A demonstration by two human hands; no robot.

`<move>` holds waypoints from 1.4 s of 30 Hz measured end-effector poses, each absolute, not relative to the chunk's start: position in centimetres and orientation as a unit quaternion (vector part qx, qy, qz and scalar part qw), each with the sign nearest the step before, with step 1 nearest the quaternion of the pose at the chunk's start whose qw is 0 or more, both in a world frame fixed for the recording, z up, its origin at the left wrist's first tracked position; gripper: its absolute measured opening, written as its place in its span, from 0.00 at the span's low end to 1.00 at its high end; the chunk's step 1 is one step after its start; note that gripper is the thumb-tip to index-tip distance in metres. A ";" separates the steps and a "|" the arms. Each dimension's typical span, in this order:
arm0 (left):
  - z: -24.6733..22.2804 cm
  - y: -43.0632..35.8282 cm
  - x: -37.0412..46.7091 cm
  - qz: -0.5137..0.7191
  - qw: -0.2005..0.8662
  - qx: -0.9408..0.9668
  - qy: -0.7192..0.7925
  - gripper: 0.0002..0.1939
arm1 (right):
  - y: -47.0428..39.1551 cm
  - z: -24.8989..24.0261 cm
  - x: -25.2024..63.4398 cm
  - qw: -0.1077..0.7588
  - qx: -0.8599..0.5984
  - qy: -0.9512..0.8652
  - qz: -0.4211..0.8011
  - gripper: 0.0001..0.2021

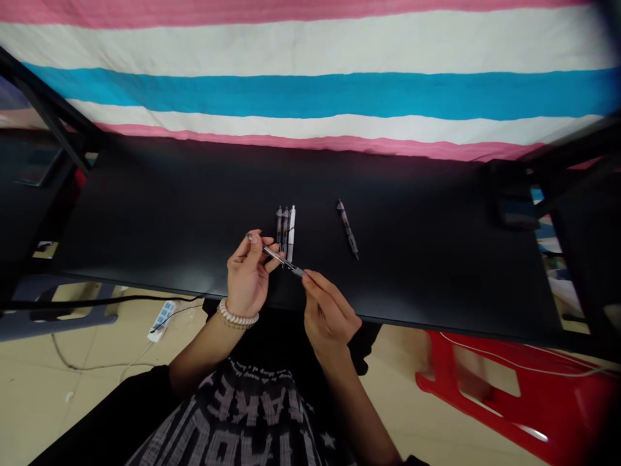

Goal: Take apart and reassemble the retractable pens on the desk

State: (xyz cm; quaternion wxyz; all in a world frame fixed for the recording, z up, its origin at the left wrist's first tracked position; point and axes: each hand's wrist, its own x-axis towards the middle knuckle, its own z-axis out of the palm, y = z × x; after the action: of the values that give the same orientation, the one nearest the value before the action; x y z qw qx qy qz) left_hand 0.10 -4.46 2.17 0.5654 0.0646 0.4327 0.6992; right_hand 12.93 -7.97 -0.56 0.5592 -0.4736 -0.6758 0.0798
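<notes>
Between my two hands, a slim pen (277,256) with a clear barrel and dark grip is held at a slant over the table's front part. My left hand (248,275) pinches its upper left end, with a pale coiled band on the wrist. The fingertips of my right hand (330,310) grip its lower right end. Just behind the held pen, two dark pens (279,223) and a white pen (292,226) lie side by side on the black table (427,246). Another dark pen (348,230) lies apart to the right, slightly tilted.
A striped curtain (310,97) hangs along the table's back edge. A black object (512,194) is at the table's right end. Below are a red plastic stool (557,401) at right and a white power strip (162,320) with cables at left.
</notes>
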 end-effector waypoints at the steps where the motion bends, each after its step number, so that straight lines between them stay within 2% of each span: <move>1: 2.1 -4.4 0.0 0.698 0.567 0.062 0.434 0.12 | -7.9 -0.8 12.9 0.560 -0.464 -0.682 0.075 0.19; 6: 1.9 -4.1 -0.3 0.696 0.572 0.041 0.431 0.11 | -7.8 -1.6 13.1 0.570 -0.429 -0.699 0.053 0.25; 12: 1.5 -4.1 0.0 0.694 0.576 0.054 0.428 0.12 | -8.1 -2.3 13.3 0.546 -0.429 -0.718 0.055 0.24; 16: 1.2 -4.3 0.3 0.685 0.591 0.065 0.421 0.13 | -8.1 -2.2 13.2 0.539 -0.458 -0.705 0.056 0.18; 18: 1.0 -4.3 0.3 0.685 0.589 0.066 0.425 0.13 | -7.9 -1.8 13.1 0.510 -0.498 -0.690 0.127 0.14; 20: 0.8 -4.3 0.3 0.689 0.580 0.068 0.430 0.13 | -7.8 -1.3 13.2 0.481 -0.524 -0.671 0.207 0.15; 24: 0.7 -4.3 0.2 0.693 0.573 0.067 0.432 0.13 | -7.7 -0.7 13.4 0.468 -0.525 -0.671 0.236 0.08; 28: 1.0 -4.4 0.2 0.692 0.569 0.074 0.437 0.13 | -7.7 -0.4 13.5 0.477 -0.546 -0.650 0.227 0.12; 31: 1.2 -4.6 0.3 0.691 0.567 0.085 0.440 0.14 | -7.8 -0.1 13.6 0.498 -0.515 -0.669 0.198 0.06; 37: 1.1 -4.8 0.5 0.680 0.574 0.090 0.447 0.16 | -8.2 -0.2 13.5 0.482 -0.519 -0.680 0.192 0.06; 42: 1.6 -4.9 0.2 0.671 0.612 0.113 0.403 0.10 | -8.1 -0.8 13.4 0.475 -0.537 -0.630 0.298 0.06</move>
State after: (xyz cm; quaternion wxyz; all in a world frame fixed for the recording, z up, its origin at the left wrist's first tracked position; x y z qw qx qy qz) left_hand 0.25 -4.94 1.57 0.6123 0.1126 0.4026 0.6710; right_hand 13.38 -8.11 -0.81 0.4752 -0.5366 -0.6305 0.2979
